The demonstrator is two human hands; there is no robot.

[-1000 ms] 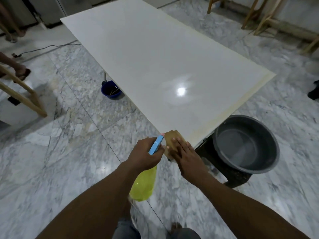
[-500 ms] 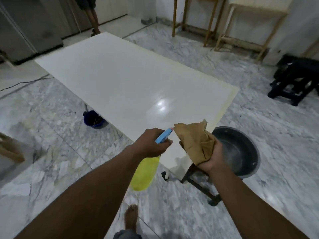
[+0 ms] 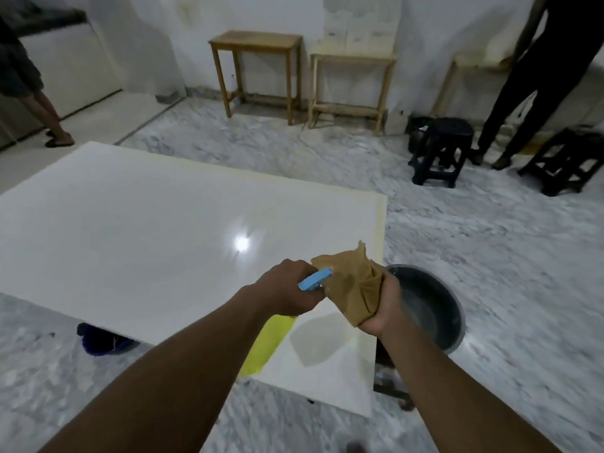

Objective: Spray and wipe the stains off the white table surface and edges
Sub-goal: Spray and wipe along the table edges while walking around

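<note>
Looking down from the head camera, both hands are raised above the near right corner of the white worktop (image 3: 137, 230), close together and almost touching. The left hand (image 3: 287, 289) is wrapped tight around the neck of a spray bottle (image 3: 266, 346), whose yellow body hangs below the fist over the worktop's near edge while its blue trigger head (image 3: 315, 279) sticks out towards the right hand. The right hand (image 3: 380, 305) is closed around a bunched tan cloth (image 3: 351, 282); the cloth's loose folds stand up above the fingers and sit right against the blue nozzle, clear of the worktop surface. The worktop is glossy and pale, with a bright spot of reflected light near its middle and a yellowish band running along its right edge; any stains are too faint to make out here. Just past the right edge, behind the right hand, a dark grey basin (image 3: 434, 308) rests on a dark stool that is only partly visible. Under the near left edge of the worktop a blue bucket (image 3: 98, 341) sits on the marbled grey floor (image 3: 490, 256). Against the far wall stand two small wooden tables (image 3: 258, 44), and to the right of them two black stools (image 3: 441, 148). One person's legs show at the far left, and another person in dark clothes stands at the far right.
</note>
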